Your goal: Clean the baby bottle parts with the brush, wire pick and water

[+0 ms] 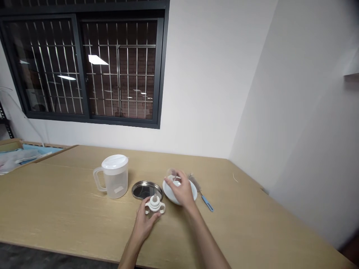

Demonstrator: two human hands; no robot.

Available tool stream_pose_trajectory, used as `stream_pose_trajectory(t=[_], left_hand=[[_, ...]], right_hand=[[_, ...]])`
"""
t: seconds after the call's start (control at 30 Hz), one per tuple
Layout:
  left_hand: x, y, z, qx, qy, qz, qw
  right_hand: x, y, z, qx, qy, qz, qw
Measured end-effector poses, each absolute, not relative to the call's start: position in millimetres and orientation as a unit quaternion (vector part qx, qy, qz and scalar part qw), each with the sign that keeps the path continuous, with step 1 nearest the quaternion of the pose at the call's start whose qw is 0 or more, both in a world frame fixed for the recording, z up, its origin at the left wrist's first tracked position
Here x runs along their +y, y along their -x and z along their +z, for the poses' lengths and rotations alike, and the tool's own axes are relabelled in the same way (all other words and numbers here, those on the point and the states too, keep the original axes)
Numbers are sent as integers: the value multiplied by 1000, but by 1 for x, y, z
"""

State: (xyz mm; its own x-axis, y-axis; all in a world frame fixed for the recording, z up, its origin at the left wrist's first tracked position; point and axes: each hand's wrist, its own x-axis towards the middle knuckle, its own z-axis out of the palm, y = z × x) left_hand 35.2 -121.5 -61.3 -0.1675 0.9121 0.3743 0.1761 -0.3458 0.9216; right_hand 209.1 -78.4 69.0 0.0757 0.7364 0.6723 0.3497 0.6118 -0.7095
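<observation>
My left hand [144,220] is wrapped round a small baby bottle with a cream handled top and teat [155,205], standing on the table. My right hand [181,188] is over a white bowl [193,192], fingers curled on a small clear piece [171,173] that I cannot make out well. A shallow steel dish [143,189] lies just behind the bottle. A bottle brush with a blue handle [206,203] lies to the right of the bowl.
A clear plastic jug with a white lid [113,176] stands left of the steel dish. The wooden table [70,209] meets white walls at the back and right. A tray with blue cloth [25,154] sits far left under a barred window.
</observation>
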Motion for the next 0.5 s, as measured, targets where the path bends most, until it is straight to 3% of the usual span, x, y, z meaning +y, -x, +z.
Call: stream_pose_trajectory(t=[0.1, 0.33, 0.5], left_hand=[[-122, -37, -55, 486, -553, 601, 310], [-120, -43, -53, 523, -527, 599, 298], [-123, -40, -53, 561, -516, 617, 196]], right_hand=[[-56, -239, 84, -655, 448, 139, 593], [-20, -267, 66, -690, 616, 103, 366], [-8, -251, 45, -719, 660, 65, 206]])
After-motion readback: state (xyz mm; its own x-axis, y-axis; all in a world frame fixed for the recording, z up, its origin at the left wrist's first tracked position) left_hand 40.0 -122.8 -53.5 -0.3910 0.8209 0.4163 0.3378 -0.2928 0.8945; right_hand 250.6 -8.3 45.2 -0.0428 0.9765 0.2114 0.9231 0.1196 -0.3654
